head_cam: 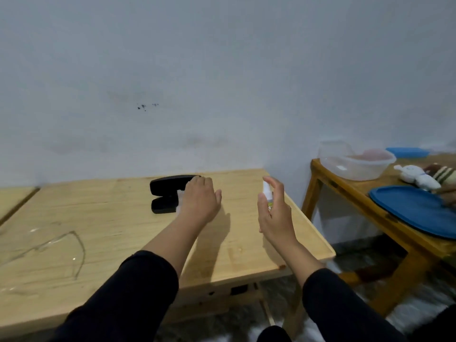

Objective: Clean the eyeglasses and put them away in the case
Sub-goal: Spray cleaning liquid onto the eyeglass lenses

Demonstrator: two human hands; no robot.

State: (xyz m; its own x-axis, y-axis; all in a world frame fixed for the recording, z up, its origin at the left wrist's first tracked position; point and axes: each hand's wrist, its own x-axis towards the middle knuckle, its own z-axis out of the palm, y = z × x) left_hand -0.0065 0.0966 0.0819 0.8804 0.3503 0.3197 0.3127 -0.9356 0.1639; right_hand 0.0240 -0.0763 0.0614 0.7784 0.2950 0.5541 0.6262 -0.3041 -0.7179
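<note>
Eyeglasses (pixel 42 245) lie apart; left hand (pixel 199 196) flat on case (pixel 167 193), right hand (pixel 274 213) gripping spray bottle (pixel 267 193), label unreadable.

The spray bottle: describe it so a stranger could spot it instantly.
Start at the light wooden table against the wall and go to its right edge. There the right hand holds a small white spray bottle upright, unlike the black case under the left hand.
</note>
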